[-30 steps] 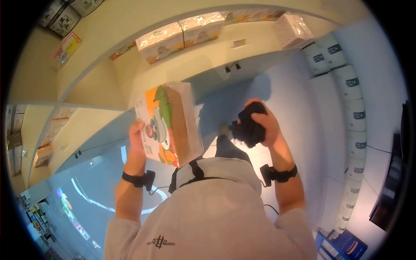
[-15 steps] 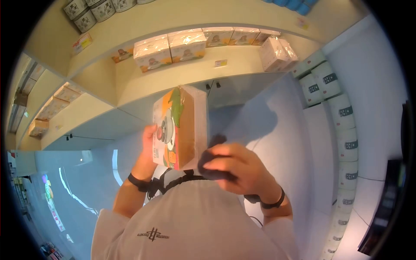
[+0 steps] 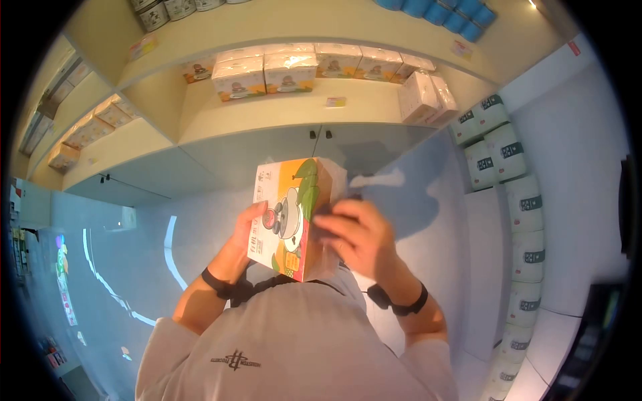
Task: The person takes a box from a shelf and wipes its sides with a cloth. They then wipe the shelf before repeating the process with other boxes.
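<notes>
Pot-printed cardboard box (image 3: 284,220) is hanging in front of my shirt (image 3: 294,334), my left hand (image 3: 244,230) gripping its edge, thumb showing on the printed face, the other fingers hiding behind. My right hand (image 3: 368,240) is bending at the brown side, fingers slightly spread; whether they are pinching anything I cannot tell, a dark patch (image 3: 324,230) there blurring into shadow. Above, the view's edge is cutting off blue containers (image 3: 445,15).

Under the front edge of the cream shelf (image 3: 267,111) I see grey cabinet doors (image 3: 241,152), then glossy floor (image 3: 137,250) streaked with white light (image 3: 169,247)
</notes>
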`<state>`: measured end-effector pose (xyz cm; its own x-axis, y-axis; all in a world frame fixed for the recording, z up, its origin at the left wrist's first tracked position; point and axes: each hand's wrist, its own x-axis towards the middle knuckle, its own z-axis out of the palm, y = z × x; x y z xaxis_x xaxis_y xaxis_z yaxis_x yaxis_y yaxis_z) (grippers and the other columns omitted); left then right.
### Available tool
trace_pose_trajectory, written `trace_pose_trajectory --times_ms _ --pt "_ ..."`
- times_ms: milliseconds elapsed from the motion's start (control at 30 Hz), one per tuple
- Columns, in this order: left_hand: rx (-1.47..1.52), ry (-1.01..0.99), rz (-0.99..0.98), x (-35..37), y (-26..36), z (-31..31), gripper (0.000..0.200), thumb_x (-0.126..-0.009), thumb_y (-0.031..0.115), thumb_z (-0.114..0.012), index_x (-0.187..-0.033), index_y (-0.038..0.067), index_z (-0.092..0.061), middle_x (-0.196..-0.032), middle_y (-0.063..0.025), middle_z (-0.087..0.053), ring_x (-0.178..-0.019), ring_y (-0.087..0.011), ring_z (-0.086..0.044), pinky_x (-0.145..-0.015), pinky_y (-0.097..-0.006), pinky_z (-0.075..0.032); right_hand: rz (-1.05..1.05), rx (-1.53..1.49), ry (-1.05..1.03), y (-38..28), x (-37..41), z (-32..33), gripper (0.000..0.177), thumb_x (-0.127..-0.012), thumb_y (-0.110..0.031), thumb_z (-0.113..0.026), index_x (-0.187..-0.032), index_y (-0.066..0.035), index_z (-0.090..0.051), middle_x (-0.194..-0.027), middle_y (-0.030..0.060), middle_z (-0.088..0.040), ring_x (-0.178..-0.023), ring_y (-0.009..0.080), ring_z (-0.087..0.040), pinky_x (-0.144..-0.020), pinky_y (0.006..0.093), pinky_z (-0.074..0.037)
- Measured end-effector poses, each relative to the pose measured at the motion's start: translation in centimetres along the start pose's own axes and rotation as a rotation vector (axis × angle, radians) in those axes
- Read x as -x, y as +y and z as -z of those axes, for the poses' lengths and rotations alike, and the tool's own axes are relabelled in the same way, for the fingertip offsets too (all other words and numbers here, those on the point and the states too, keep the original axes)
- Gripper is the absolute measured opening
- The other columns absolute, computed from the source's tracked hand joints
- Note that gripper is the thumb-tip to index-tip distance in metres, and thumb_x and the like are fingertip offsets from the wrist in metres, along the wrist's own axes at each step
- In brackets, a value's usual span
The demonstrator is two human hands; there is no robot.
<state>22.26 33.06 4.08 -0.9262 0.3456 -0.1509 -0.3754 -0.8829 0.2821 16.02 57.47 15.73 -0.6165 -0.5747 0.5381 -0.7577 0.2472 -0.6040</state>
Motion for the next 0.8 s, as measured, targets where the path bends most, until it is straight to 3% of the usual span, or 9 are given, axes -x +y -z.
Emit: trace_pose_trajectory --times_ms 33,100,167,300,433,533,600,700,800 --pt "0.000 -0.002 -0.011 0.1 0.4 -0.5 0.063 -0.090 0.034 -0.066 -0.136 -0.005 -0.050 -0.123 -0.0221 -0.066 -0.103 -0.0372 -0.069 -0.090 -0.0450 -0.058 0.074 -0.025 -0.064 -0.8 0.3 0.0 0.042 -0.069 -0.008 -0.083 -0.110 -0.011 -0.074 -0.106 0.0053 -0.064 -0.085 0.0264 -0.063 -0.071 0.0360 -0.054" --pt "0.009 -0.256 0.052 0.1 1.5 -1.5 0.067 -0.090 0.035 -0.065 -0.140 -0.005 -0.047 -0.127 -0.0226 -0.064 -0.107 -0.0368 -0.068 -0.092 -0.0455 -0.057 0.159 -0.053 -0.130 -1.1 0.0 -0.2 0.041 -0.069 -0.008 -0.083 -0.109 -0.011 -0.074 -0.105 0.0048 -0.063 -0.083 0.0257 -0.062 -0.069 0.0358 -0.054" --pt "0.019 -0.210 0.056 0.2 1.6 -1.2 0.067 -0.090 0.036 -0.065 -0.141 -0.005 -0.046 -0.129 -0.0230 -0.063 -0.109 -0.0367 -0.068 -0.093 -0.0459 -0.057 0.244 -0.043 -0.203 -0.7 -0.3 -0.3 0.041 -0.068 -0.009 -0.083 -0.108 -0.011 -0.074 -0.103 0.0036 -0.063 -0.080 0.0243 -0.062 -0.069 0.0361 -0.054" --pt "0.029 -0.022 0.045 0.8 1.9 0.8 0.069 -0.089 0.035 -0.064 -0.142 -0.005 -0.045 -0.132 -0.0237 -0.061 -0.113 -0.0356 -0.066 -0.096 -0.0465 -0.056 0.146 0.136 0.040 2.2 -3.9 -1.9 0.036 -0.072 -0.007 -0.082 -0.107 -0.010 -0.074 -0.102 0.0057 -0.063 -0.082 0.0257 -0.063 -0.069 0.0357 -0.054" --pt "-0.033 -0.059 -0.024 1.8 4.0 2.0 0.069 -0.089 0.033 -0.064 -0.143 -0.005 -0.044 -0.131 -0.0239 -0.062 -0.111 -0.0348 -0.068 -0.096 -0.0470 -0.056 0.155 0.084 0.006 1.5 -5.2 -2.9 0.034 -0.073 -0.007 -0.082 -0.106 -0.009 -0.074 -0.104 0.0075 -0.064 -0.085 0.0259 -0.064 -0.072 0.0349 -0.054" --pt "0.002 -0.042 -0.014 2.8 5.2 3.0 0.069 -0.088 0.032 -0.065 -0.143 -0.006 -0.045 -0.130 -0.0240 -0.063 -0.110 -0.0352 -0.068 -0.095 -0.0470 -0.057 0.139 0.095 0.158 0.2 -6.3 -2.2 0.032 -0.075 -0.007 -0.081 -0.107 -0.008 -0.074 -0.106 0.0090 -0.064 -0.088 0.0266 -0.064 -0.074 0.0344 -0.054" --pt "0.009 -0.059 0.012 2.7 5.7 3.4 0.070 -0.087 0.032 -0.065 -0.142 -0.006 -0.045 -0.130 -0.0242 -0.062 -0.110 -0.0353 -0.068 -0.095 -0.0470 -0.057 -0.021 0.054 0.215 0.2 -7.7 -1.9 0.029 -0.079 -0.006 -0.079 -0.107 -0.006 -0.073 -0.106 0.0096 -0.064 -0.091 0.0280 -0.064 -0.076 0.0340 -0.053" --pt "0.017 -0.091 0.058 2.1 6.2 3.3 0.070 -0.087 0.032 -0.065 -0.142 -0.006 -0.045 -0.131 -0.0244 -0.062 -0.111 -0.0354 -0.068 -0.095 -0.0470 -0.057 0.016 0.090 0.086 0.4 -9.0 -4.5 0.028 -0.082 -0.006 -0.077 -0.109 -0.004 -0.071 -0.107 0.0099 -0.063 -0.090 0.0294 -0.064 -0.076 0.0339 -0.053" --pt "-0.001 -0.062 0.024 2.2 6.8 2.2 0.069 -0.087 0.032 -0.065 -0.141 -0.006 -0.046 -0.129 -0.0252 -0.063 -0.109 -0.0354 -0.069 -0.095 -0.0462 -0.057 0.118 0.207 0.091 0.1 -8.5 -6.1 0.034 -0.079 -0.006 -0.078 -0.112 -0.007 -0.070 -0.108 0.0075 -0.063 -0.085 0.0271 -0.063 -0.073 0.0331 -0.053"
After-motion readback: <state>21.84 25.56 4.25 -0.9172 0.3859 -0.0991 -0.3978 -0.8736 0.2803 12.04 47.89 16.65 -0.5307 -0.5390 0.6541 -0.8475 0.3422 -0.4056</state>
